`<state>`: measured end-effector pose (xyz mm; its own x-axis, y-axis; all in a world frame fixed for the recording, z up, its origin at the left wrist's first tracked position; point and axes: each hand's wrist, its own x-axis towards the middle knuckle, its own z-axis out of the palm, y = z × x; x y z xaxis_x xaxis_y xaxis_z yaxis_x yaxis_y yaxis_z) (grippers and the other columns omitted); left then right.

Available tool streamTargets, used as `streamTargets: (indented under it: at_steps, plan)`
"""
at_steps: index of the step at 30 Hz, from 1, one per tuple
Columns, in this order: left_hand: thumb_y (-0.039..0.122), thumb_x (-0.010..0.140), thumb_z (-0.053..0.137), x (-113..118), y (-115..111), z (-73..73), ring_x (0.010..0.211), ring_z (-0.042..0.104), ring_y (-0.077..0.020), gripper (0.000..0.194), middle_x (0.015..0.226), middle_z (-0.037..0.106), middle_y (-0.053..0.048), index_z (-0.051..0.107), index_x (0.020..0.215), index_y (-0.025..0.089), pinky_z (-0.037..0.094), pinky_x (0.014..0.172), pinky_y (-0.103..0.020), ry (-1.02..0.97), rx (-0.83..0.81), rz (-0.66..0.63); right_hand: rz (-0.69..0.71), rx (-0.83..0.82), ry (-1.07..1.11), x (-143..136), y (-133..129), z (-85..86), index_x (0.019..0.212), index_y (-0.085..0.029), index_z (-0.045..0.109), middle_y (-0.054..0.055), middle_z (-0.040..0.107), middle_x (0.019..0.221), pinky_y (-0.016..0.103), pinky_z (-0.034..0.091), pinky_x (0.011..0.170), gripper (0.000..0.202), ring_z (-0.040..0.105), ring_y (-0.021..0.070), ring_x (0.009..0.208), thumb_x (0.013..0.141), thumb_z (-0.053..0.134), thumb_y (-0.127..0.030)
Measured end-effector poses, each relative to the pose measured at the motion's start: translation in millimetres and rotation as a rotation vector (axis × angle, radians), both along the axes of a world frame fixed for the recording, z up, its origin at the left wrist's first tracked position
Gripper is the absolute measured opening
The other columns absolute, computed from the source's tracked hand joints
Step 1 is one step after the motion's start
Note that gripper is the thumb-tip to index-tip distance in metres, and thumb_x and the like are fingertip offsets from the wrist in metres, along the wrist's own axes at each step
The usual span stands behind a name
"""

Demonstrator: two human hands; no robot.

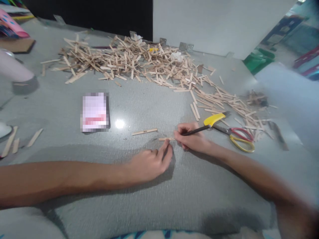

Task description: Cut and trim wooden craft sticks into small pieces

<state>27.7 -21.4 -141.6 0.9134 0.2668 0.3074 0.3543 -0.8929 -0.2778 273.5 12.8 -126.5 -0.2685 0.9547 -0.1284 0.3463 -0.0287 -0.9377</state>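
My right hand [190, 136] is closed around a slim dark pen [198, 130], whose tip is hidden by the fingers near a small flat wooden craft stick [163, 139]. My left hand [152, 162] pins that stick to the table with its fingertips, the other fingers curled. Just above and left of it lies another craft stick [144, 131] with a small dark mark at its middle. Beyond the pen's upper end is a yellow-handled tool [214, 119]. Scissors [241, 139] with red and yellow handles rest to the right of my right hand.
A large heap of craft sticks [119, 61] spreads across the back and down the right of the grey table [99, 205]. A blurred pink-and-white packet-like object [94, 111] lies left of centre. Loose sticks [35, 137] are at far left, beside a pale cylinder [15, 68].
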Motion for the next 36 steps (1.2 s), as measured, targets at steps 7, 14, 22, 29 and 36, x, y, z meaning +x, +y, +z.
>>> streamTargets:
  at_steps: [7, 14, 22, 29, 36]
  plan:
    - [0.013, 0.103, 0.056, -1.1, 0.7, -3.6, 0.049, 0.07, -0.0178, 0.041, 0.139, 0.073, -0.036, 0.069, 0.136, -0.006, 0.05, 0.041, -0.033, -0.009, -0.02, 0.009, 0.014, 0.016, -0.009, -0.8, -0.6, 4.1, 0.061, -0.023, 0.051, -0.005, 0.057, 0.046, 0.016, 0.036, 0.032, 0.04, 0.052, 0.0084, 0.033, 0.095, 0.071, -0.028]
    - [0.012, 0.102, 0.057, 0.2, 0.3, -3.6, 0.056, 0.075, -0.022, 0.039, 0.137, 0.075, -0.034, 0.071, 0.134, -0.004, 0.056, 0.047, -0.036, -0.01, -0.002, 0.023, -0.055, -0.041, 0.074, -1.2, 2.9, 5.3, 0.063, -0.023, 0.053, -0.004, 0.061, 0.049, 0.019, 0.038, 0.03, 0.047, 0.051, 0.0094, 0.033, 0.095, 0.078, -0.045]
    - [0.016, 0.105, 0.06, -0.8, 0.7, -1.5, 0.079, 0.08, -0.027, 0.036, 0.136, 0.076, -0.03, 0.072, 0.134, -0.002, 0.064, 0.068, -0.04, -0.038, 0.048, 0.032, -0.17, 0.054, 0.099, 0.9, 9.7, 6.5, 0.069, -0.023, 0.056, -0.005, 0.061, 0.052, 0.019, 0.037, 0.031, 0.048, 0.047, 0.0081, 0.035, 0.094, 0.083, -0.056]
    - [0.018, 0.107, 0.061, -1.4, 0.7, 5.9, 0.097, 0.081, -0.0297, 0.033, 0.128, 0.081, -0.026, 0.072, 0.131, -0.002, 0.065, 0.074, -0.038, -0.077, 0.102, 0.027, -0.245, 0.208, 0.023, 10.8, 21.4, 0.6, 0.104, -0.021, 0.074, 0.004, 0.078, 0.085, 0.022, 0.048, 0.041, 0.023, 0.063, 0.0118, 0.051, 0.095, 0.081, -0.041]
    - [0.018, 0.109, 0.058, -0.7, 1.8, 9.4, 0.082, 0.08, -0.0245, 0.029, 0.12, 0.084, -0.022, 0.077, 0.123, 0.001, 0.063, 0.068, -0.035, -0.144, 0.159, 0.018, -0.294, 0.256, -0.04, 8.6, 26.6, -7.7, 0.141, -0.018, 0.071, 0.014, 0.082, 0.126, 0.028, 0.056, 0.047, 0.041, 0.071, 0.0136, 0.054, 0.102, 0.07, -0.028]
